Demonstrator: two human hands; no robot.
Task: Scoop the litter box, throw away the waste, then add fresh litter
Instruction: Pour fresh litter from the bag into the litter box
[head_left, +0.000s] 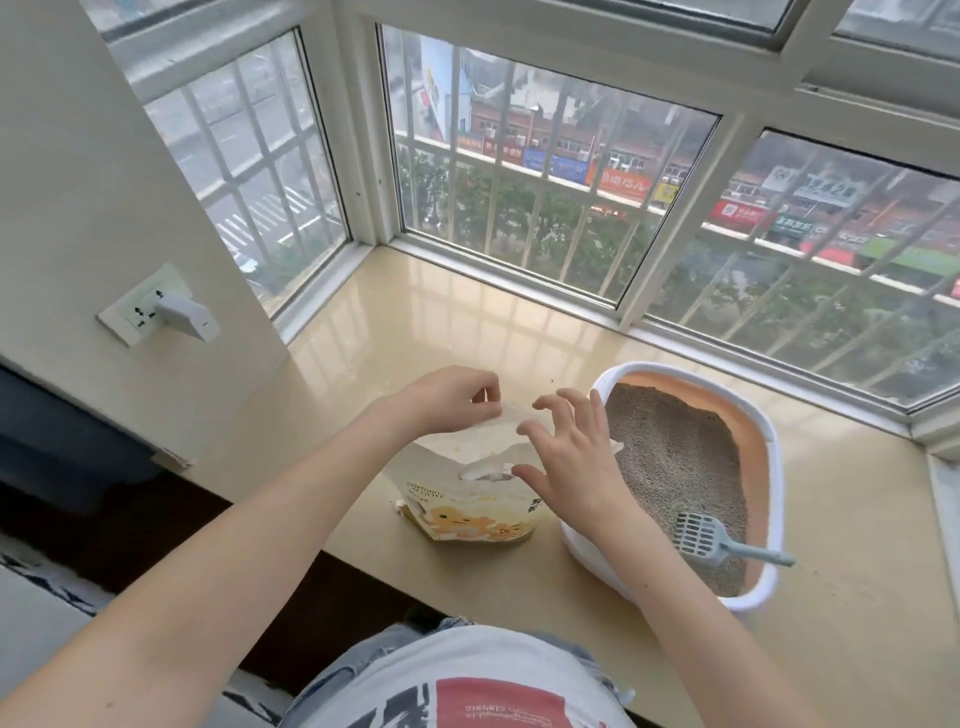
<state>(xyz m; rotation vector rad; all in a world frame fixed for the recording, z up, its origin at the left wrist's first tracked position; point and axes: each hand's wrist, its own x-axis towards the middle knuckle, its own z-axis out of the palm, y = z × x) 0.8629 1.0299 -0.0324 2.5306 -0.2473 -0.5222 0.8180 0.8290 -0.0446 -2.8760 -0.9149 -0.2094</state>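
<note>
— What does the litter bag (470, 512) say?
— "Cat litter," with cartoon cats. It's one bag, left of one litter box (756, 590) on the shiny tan window ledge (426, 322).
— And the hands?
— The left hand (441, 397) pinches the bag's top. The right hand (571, 457) spreads loose fingers over it. One gray scoop (714, 538) lies in the box.

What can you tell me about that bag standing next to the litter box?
The cream and yellow cat litter bag stands upright on the glossy beige windowsill, just left of the white and orange litter box. It looks like soft printed plastic, with orange cartoon animals and small lettering on its front and a white cut-out carry handle below the top. The left hand pinches its top edge; the right hand, fingers spread, touches the top beside it. Whether it is already open, I cannot tell.
</note>
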